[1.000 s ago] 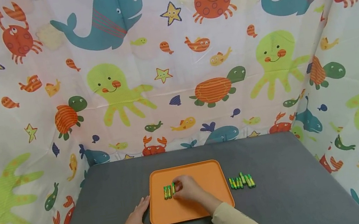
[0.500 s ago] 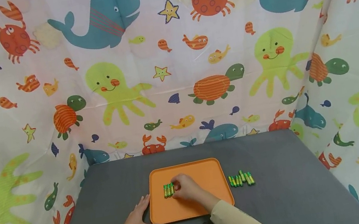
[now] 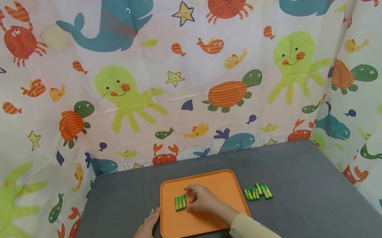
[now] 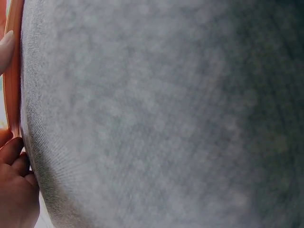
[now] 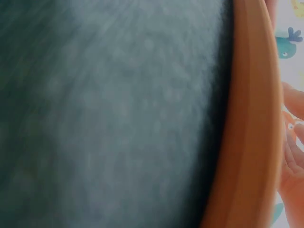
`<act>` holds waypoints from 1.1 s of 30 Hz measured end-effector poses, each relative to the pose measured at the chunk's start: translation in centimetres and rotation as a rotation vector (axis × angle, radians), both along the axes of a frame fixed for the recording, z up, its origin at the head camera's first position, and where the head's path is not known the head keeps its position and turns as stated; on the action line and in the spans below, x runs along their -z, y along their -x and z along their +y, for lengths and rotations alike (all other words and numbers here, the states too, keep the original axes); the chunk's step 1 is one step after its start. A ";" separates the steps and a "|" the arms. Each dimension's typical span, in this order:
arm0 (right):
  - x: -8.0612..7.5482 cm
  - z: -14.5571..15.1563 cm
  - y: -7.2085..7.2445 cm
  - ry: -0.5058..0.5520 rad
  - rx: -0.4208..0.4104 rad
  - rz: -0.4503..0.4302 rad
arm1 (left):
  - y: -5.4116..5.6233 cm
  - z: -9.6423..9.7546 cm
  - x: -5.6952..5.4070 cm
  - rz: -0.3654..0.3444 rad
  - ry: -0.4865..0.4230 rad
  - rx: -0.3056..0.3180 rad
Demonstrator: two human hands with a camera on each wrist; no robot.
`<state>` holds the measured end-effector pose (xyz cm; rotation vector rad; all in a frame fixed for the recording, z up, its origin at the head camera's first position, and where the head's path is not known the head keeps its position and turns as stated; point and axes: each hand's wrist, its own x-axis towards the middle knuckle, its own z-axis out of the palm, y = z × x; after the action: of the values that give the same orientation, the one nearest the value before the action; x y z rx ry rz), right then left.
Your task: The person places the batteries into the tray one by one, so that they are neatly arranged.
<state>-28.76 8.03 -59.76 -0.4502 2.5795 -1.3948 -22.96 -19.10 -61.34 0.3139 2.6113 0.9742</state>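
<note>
1. Smoothly moulded, the flat orange tray with rounded corners and a raised rim (image 3: 222, 183) has an even, plastic-like surface; the right wrist view shows its outer wall as a broad curved band.
2. Beneath it spreads a dark grey table covering (image 3: 290, 169), whose fine woven grain shows in the left wrist view and blurs in the other.
3. Behind hangs a white fabric curtain printed with sea animals (image 3: 183, 116), softly creased, with whales, crabs, turtles and octopuses.
4. Four slim green-and-yellow cylinders (image 3: 180, 203), like small batteries, lie on the tray, left of its middle, side by side in a neat row, green at the ends and yellow along the body.
5. A looser group of matching green-and-yellow cylinders (image 3: 257, 192) lies on the covering just beyond the tray's right edge, its ends uneven.
6. The right hand (image 3: 203, 201), below a pale cream sleeve (image 3: 261, 235), is just right of the neat row, thumb and forefinger bent but parted; whether it touches the nearest cylinder I cannot tell.
7. The left hand (image 3: 147, 236) rests against the tray's near-left corner, thumb and fingers spread wide along two edges.
</note>
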 end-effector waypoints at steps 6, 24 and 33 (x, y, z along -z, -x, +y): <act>-0.4 1.6 -0.3 0.045 0.029 0.001 | 0.1 -0.1 0.2 0.008 -0.017 0.019; -2.1 5.7 -1.5 0.068 0.106 0.059 | 0.0 -0.2 0.8 -0.012 -0.027 0.009; -3.7 8.2 -2.6 0.058 0.138 0.103 | 0.0 -0.1 0.2 -0.009 -0.027 0.009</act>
<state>-26.21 16.26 -56.06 -0.3678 2.7044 -1.5323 -22.97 -19.25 -61.56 0.3271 2.5879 1.0064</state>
